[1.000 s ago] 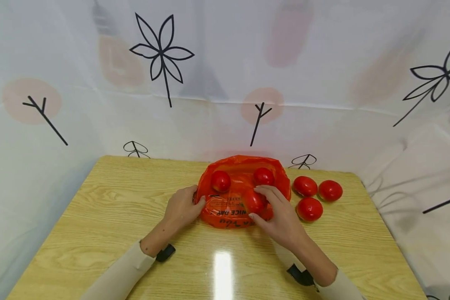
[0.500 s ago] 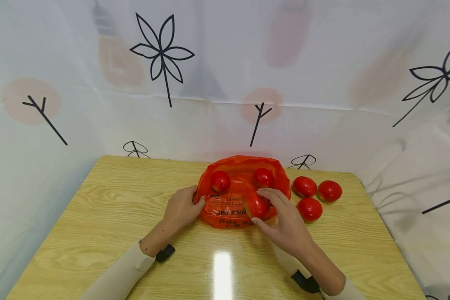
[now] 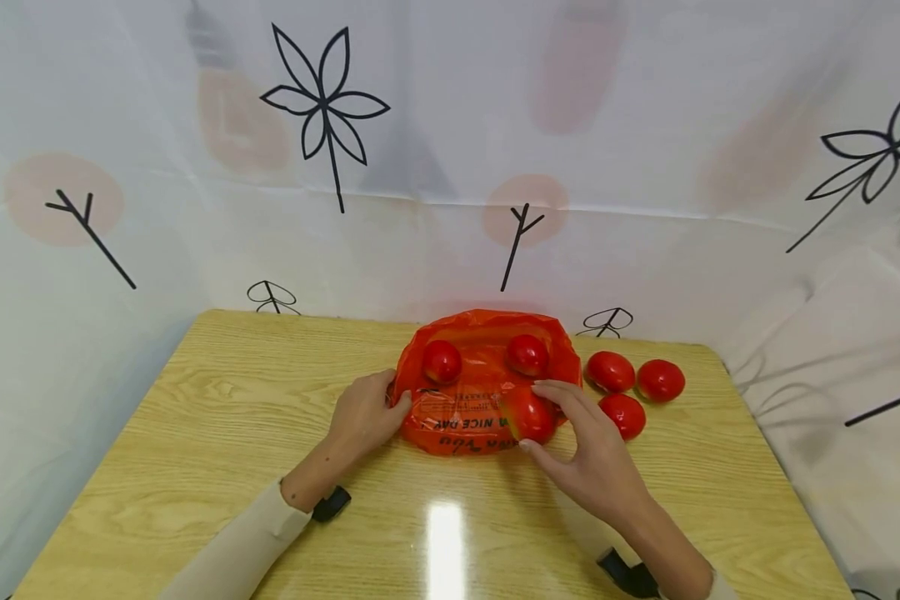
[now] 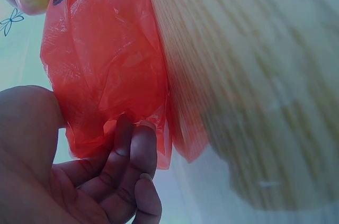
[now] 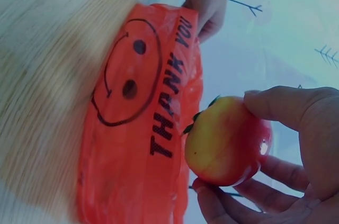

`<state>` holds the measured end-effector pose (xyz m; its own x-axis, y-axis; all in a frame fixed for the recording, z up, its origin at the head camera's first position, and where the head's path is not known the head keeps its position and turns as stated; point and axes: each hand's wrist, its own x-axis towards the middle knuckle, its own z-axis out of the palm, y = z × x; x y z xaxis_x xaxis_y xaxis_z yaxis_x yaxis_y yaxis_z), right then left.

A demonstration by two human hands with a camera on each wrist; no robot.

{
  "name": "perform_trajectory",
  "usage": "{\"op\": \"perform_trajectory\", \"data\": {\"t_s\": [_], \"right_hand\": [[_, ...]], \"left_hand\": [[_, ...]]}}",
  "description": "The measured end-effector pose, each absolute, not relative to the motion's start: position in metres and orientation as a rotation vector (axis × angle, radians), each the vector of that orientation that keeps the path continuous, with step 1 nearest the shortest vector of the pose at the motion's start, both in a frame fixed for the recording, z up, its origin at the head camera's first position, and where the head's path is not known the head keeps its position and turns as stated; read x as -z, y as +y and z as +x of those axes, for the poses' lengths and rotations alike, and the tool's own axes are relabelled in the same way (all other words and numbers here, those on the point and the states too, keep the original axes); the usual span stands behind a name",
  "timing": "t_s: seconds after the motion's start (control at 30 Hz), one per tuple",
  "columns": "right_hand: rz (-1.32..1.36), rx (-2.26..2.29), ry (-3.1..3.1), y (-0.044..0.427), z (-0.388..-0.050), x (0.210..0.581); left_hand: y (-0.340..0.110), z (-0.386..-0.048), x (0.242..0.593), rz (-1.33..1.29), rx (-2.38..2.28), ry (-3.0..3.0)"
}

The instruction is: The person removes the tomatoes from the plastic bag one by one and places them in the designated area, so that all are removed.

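An orange-red plastic bag (image 3: 457, 429) with black print lies spread on the table, two red tomatoes (image 3: 442, 362) (image 3: 527, 355) in its opening. My left hand (image 3: 365, 417) pinches the bag's left edge; the left wrist view shows its thumb and fingers on the plastic (image 4: 114, 70). My right hand (image 3: 592, 454) grips a third tomato (image 3: 531, 415) over the bag's front right part. In the right wrist view this tomato (image 5: 228, 142) has a yellow side and green leaves, and the fingers curl round it above the bag (image 5: 143, 107).
Three more red tomatoes (image 3: 610, 372) (image 3: 660, 381) (image 3: 623, 416) rest on the wooden table (image 3: 255, 400), close to the bag's right side. A white cloth with printed plants (image 3: 420, 242) hangs behind the table.
My right hand has moved to the right with its tomato, over the bag's right part, and now partly covers the nearest loose tomato. My left hand has stayed at the bag's edge.
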<state>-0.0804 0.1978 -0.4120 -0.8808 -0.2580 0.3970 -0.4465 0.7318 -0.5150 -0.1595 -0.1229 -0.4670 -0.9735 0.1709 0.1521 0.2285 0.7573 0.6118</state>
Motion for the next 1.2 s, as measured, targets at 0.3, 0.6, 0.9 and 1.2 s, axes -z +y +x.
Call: {"op": "perform_trajectory", "data": {"t_s": [0.3,0.6,0.9,1.2], "right_hand": [[0.523,-0.872,-2.637,0.21,-0.075,0.412],[0.518,-0.91,-2.605,0.219,-0.069,0.41],[0.487,-0.876,-2.571,0.234,-0.065,0.411],[0.45,-0.869,-2.55,0.251,-0.062,0.409]], "left_hand": [[-0.123,-0.16,0.466,-0.331,1.013,-2.865],[-0.123,-0.161,0.466,-0.318,0.998,-2.868],[-0.124,-0.16,0.466,-0.305,1.0,-2.872],[-0.125,-0.16,0.466,-0.317,1.003,-2.866]]}}
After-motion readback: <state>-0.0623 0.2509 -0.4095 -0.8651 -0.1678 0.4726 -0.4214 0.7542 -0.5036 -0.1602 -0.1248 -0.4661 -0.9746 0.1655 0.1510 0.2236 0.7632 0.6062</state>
